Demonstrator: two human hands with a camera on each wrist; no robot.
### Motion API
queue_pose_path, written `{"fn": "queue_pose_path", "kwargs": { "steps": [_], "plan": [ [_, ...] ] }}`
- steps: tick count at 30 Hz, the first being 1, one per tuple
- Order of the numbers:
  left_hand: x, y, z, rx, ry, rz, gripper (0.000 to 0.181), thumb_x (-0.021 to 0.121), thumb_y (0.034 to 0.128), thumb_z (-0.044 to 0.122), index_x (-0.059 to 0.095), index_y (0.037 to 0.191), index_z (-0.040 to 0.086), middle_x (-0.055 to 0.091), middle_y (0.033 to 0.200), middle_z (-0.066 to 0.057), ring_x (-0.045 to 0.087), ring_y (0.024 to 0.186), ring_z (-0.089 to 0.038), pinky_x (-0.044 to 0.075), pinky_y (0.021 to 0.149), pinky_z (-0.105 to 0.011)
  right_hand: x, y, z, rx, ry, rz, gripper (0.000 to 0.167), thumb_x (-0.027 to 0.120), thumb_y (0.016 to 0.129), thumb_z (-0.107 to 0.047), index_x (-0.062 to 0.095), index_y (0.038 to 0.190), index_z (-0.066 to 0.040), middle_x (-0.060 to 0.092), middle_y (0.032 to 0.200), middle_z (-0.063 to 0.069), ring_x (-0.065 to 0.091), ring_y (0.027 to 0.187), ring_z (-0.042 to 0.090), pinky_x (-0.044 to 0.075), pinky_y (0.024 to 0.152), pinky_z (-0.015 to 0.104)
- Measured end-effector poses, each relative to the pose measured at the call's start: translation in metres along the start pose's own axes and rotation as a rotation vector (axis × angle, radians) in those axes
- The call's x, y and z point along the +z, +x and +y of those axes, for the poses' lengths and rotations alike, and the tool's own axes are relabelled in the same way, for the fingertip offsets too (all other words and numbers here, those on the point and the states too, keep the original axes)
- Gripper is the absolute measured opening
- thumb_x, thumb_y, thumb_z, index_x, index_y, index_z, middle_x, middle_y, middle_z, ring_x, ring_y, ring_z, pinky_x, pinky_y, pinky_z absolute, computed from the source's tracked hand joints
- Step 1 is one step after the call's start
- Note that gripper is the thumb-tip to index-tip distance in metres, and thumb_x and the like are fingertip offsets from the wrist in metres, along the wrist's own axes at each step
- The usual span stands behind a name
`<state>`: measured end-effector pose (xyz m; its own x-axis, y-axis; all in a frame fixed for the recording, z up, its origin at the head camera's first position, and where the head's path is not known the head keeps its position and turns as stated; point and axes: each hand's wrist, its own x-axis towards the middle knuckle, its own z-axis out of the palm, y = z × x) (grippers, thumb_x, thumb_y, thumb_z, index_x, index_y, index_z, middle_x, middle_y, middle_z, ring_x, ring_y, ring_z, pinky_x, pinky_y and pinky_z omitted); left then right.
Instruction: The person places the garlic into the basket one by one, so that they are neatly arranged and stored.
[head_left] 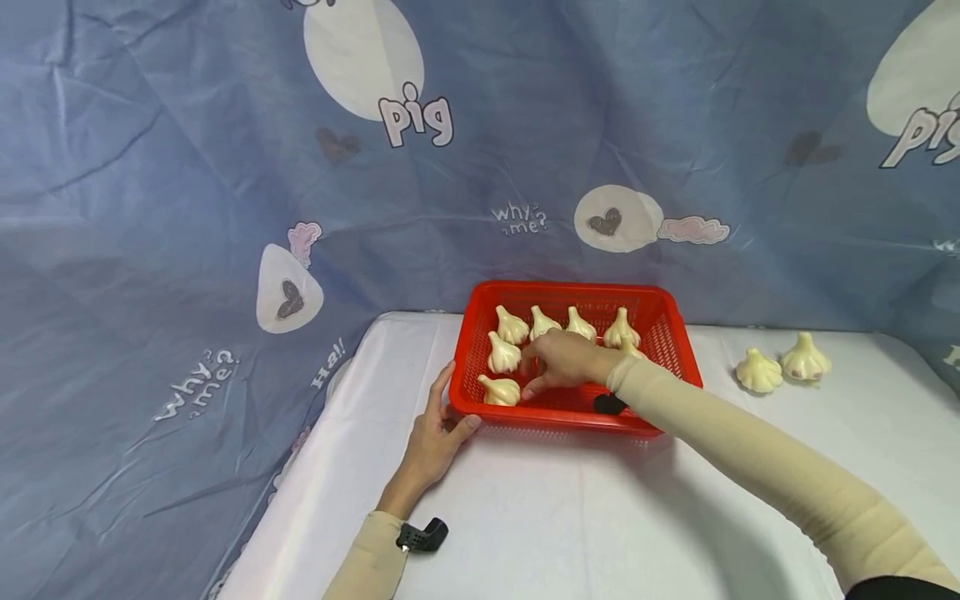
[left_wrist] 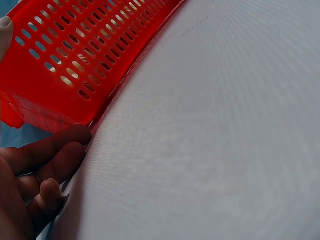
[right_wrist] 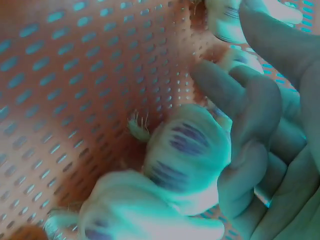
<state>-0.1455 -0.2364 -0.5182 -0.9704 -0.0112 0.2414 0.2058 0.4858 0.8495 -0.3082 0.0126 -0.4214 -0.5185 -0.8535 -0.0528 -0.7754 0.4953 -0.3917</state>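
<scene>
A red plastic basket (head_left: 570,421) with slotted walls holds several garlic bulbs (head_left: 504,354) along its left and far sides. My left hand (head_left: 431,446) holds the basket's near left corner, its thumb at the front and index finger along the left side. In the left wrist view its other fingers (left_wrist: 70,155) curl beside the basket's bottom edge. Inside the basket, my right hand (head_left: 566,360) is lowered beside the left-hand bulbs, fingers loosely bent. The right wrist view shows the thumb apart from the fingers, close to a garlic bulb (right_wrist: 225,20); no bulb is seen gripped.
Two more garlic bulbs (head_left: 759,371) lie on the white tablecloth (head_left: 555,517) right of the basket. A blue printed curtain (head_left: 465,183) hangs behind and to the left of the table. The right forearm crosses the basket's near right rim.
</scene>
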Motion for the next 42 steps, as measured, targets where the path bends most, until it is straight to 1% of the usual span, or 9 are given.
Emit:
{"fn": "queue_pose_path", "kwargs": {
  "steps": [6, 14, 21, 25, 27, 29, 32, 34, 42],
  "plan": [
    [0.001, -0.001, 0.000, 0.002, -0.005, 0.002, 0.091, 0.077, 0.0967, 0.040, 0.020, 0.167, 0.046, 0.082, 0.104, -0.003, 0.067, 0.079, -0.010, 0.049, 0.075, -0.030, -0.027, -0.026, 0.008, 0.040, 0.122, 0.029, 0.033, 0.087, 0.089, -0.038, 0.080, 0.105, -0.011, 0.081, 0.084, -0.002, 0.075, 0.071, 0.009, 0.059, 0.072, 0.033],
    [0.001, 0.000, -0.002, 0.013, -0.002, 0.008, 0.091, 0.077, 0.0970, 0.036, 0.020, 0.168, 0.045, 0.082, 0.109, -0.006, 0.069, 0.083, -0.011, 0.050, 0.078, -0.030, -0.059, -0.078, 0.032, 0.076, 0.151, 0.191, 0.020, 0.087, 0.090, -0.030, 0.081, 0.099, -0.014, 0.080, 0.081, -0.005, 0.075, 0.072, 0.012, 0.057, 0.070, 0.029],
    [0.002, 0.000, -0.003, 0.026, -0.001, 0.012, 0.092, 0.078, 0.0964, 0.035, 0.021, 0.168, 0.041, 0.082, 0.110, -0.007, 0.070, 0.087, -0.013, 0.050, 0.080, -0.032, -0.076, -0.136, 0.055, 0.246, 0.140, 0.277, 0.020, 0.087, 0.090, -0.030, 0.081, 0.102, -0.015, 0.080, 0.089, -0.004, 0.073, 0.072, 0.011, 0.054, 0.067, 0.026],
    [0.002, 0.001, -0.003, 0.023, -0.006, 0.010, 0.091, 0.077, 0.0965, 0.035, 0.021, 0.168, 0.041, 0.082, 0.095, -0.002, 0.066, 0.076, -0.012, 0.049, 0.073, -0.029, -0.078, -0.171, 0.069, 0.373, 0.126, 0.346, 0.037, 0.083, 0.093, -0.031, 0.076, 0.119, -0.007, 0.080, 0.110, 0.014, 0.071, 0.060, 0.013, 0.054, 0.062, 0.030],
    [0.002, 0.002, -0.003, 0.024, -0.003, 0.009, 0.091, 0.077, 0.0969, 0.036, 0.020, 0.168, 0.042, 0.080, 0.090, 0.000, 0.064, 0.072, -0.011, 0.048, 0.070, -0.029, -0.077, -0.188, 0.077, 0.425, 0.084, 0.388, 0.047, 0.081, 0.095, -0.035, 0.072, 0.128, -0.004, 0.076, 0.123, 0.021, 0.073, 0.066, 0.018, 0.057, 0.070, 0.037],
    [0.001, 0.002, -0.004, 0.028, 0.000, 0.009, 0.091, 0.076, 0.0973, 0.037, 0.020, 0.168, 0.042, 0.080, 0.090, 0.000, 0.064, 0.071, -0.010, 0.048, 0.069, -0.028, -0.075, -0.202, 0.085, 0.467, 0.052, 0.413, 0.054, 0.080, 0.095, -0.037, 0.069, 0.134, -0.002, 0.072, 0.130, 0.026, 0.077, 0.083, 0.030, 0.058, 0.082, 0.049],
    [0.001, 0.002, -0.004, 0.024, -0.003, 0.007, 0.092, 0.077, 0.0971, 0.035, 0.020, 0.168, 0.043, 0.081, 0.093, -0.001, 0.065, 0.073, -0.010, 0.049, 0.070, -0.028, -0.073, -0.224, 0.098, 0.503, -0.004, 0.420, 0.060, 0.078, 0.096, -0.039, 0.065, 0.138, 0.001, 0.068, 0.133, 0.030, 0.068, 0.114, 0.048, 0.049, 0.097, 0.066],
    [0.001, 0.002, -0.004, 0.019, -0.006, 0.004, 0.092, 0.077, 0.0970, 0.034, 0.020, 0.168, 0.043, 0.082, 0.095, -0.002, 0.065, 0.074, -0.010, 0.049, 0.071, -0.029, -0.071, -0.237, 0.107, 0.512, -0.038, 0.409, 0.061, 0.079, 0.095, -0.037, 0.064, 0.138, 0.003, 0.067, 0.134, 0.032, 0.059, 0.125, 0.054, 0.043, 0.102, 0.070],
    [0.002, 0.002, -0.003, 0.011, -0.009, 0.000, 0.092, 0.077, 0.0969, 0.030, 0.021, 0.168, 0.040, 0.081, 0.093, -0.003, 0.066, 0.072, -0.012, 0.051, 0.071, -0.028, -0.054, -0.271, 0.130, 0.600, -0.107, 0.304, 0.064, 0.080, 0.093, -0.035, 0.063, 0.135, 0.011, 0.067, 0.130, 0.036, 0.063, 0.115, 0.058, 0.051, 0.091, 0.068]
  ]
}}
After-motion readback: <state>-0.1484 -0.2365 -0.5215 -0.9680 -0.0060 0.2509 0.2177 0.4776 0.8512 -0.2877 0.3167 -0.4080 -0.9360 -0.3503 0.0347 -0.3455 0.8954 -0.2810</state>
